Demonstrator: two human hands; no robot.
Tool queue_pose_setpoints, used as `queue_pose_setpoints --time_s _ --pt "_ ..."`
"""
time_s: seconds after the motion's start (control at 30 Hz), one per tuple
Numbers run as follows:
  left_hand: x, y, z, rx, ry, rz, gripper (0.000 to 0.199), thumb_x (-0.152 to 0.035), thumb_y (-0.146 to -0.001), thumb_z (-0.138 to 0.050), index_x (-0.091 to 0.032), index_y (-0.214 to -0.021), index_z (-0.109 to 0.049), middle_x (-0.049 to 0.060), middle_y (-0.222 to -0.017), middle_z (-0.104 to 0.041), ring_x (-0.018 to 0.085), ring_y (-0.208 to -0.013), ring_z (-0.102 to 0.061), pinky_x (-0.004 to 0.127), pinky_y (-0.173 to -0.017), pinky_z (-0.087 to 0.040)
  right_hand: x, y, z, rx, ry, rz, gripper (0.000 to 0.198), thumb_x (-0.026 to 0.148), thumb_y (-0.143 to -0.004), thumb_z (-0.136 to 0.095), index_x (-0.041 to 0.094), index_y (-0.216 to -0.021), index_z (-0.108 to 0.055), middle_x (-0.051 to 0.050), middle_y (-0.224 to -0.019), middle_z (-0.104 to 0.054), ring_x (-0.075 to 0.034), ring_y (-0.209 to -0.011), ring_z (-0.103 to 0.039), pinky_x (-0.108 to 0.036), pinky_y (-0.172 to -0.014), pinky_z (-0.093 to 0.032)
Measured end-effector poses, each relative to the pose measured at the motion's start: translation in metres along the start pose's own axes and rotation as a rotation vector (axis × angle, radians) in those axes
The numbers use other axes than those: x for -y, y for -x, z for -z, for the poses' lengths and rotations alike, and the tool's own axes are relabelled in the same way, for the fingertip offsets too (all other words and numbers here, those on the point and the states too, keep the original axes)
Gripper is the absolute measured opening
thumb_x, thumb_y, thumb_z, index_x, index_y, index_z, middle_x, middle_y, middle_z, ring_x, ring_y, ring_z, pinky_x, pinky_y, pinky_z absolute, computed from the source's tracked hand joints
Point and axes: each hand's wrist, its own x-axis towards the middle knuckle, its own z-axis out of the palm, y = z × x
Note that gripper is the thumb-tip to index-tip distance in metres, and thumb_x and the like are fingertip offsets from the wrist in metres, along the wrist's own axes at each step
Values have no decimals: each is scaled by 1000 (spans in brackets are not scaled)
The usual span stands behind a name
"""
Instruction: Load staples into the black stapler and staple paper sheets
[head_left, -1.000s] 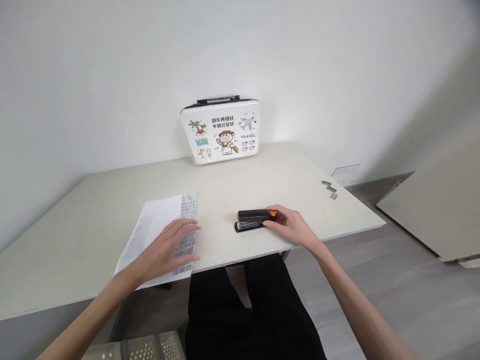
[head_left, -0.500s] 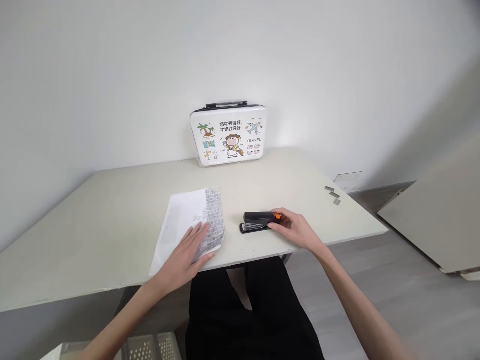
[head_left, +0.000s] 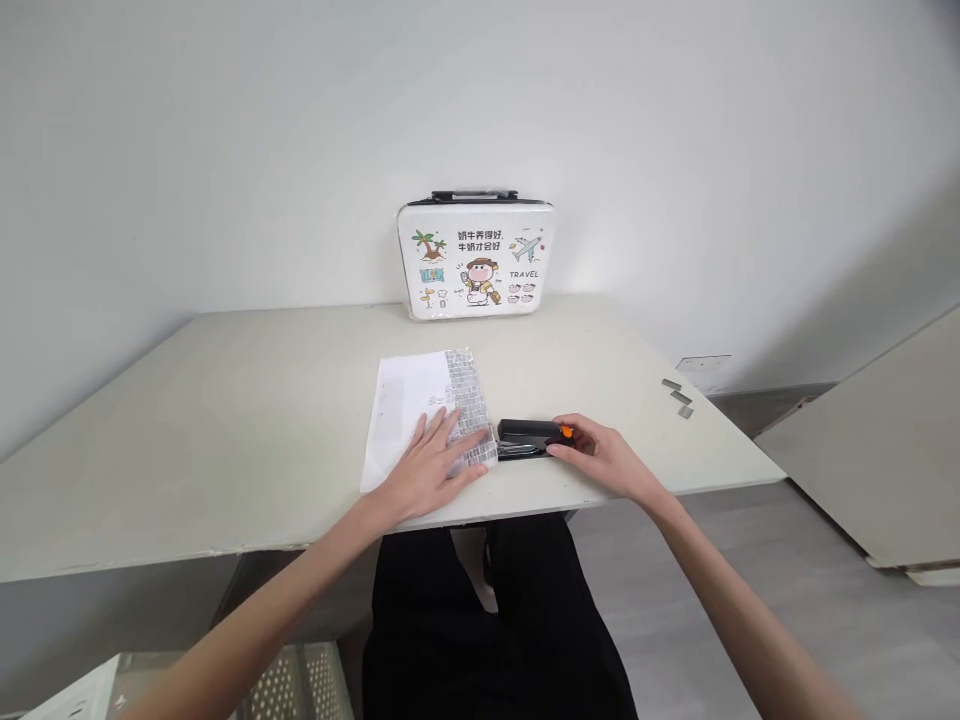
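White papers [head_left: 401, 395] with a dense grey printed band along their right side lie on the table near its front edge. My left hand [head_left: 435, 462] rests flat on them, fingers spread. Just to the right is a black stapler [head_left: 529, 431] with an orange part at its back end. My right hand [head_left: 596, 455] grips that back end between thumb and fingers. The paper's right edge reaches the stapler's front, over its base; whether it sits fully between the jaws I cannot tell.
A white case [head_left: 478, 262] with cartoon prints and a black handle stands against the wall at the back of the table [head_left: 247, 420]. Several strips of staples [head_left: 679, 397] lie near the table's right edge. A perforated plastic basket [head_left: 289, 685] is below on the left.
My left hand has slid the papers to the right, up to the stapler's front. My right hand stays on the stapler. The view has shifted slightly.
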Motion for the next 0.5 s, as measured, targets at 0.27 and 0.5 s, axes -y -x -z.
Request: queue_pose_setpoints --time_s 0.27,0.5 --pt "-12 -11 -7 -43 32 53 61 -72 -103 -41 -40 -152 -57 3 -176 -24 46 -162 -11 72 -127 -6 42 -12 25 116 52 4 45 63 -99 -55 29 -127 -66 -8 -132 -72 -27 -113 -69 -40 -93 -56" --pt "-13 -13 -4 -30 81 102 56 -69 -107 -33 -44 -148 -61 1 -174 -29 45 -162 -9 74 -126 -4 62 -24 16 115 87 0 47 62 -106 -40 27 -119 -68 -7 -130 -73 -27 -120 -67 -38 -98 -51"
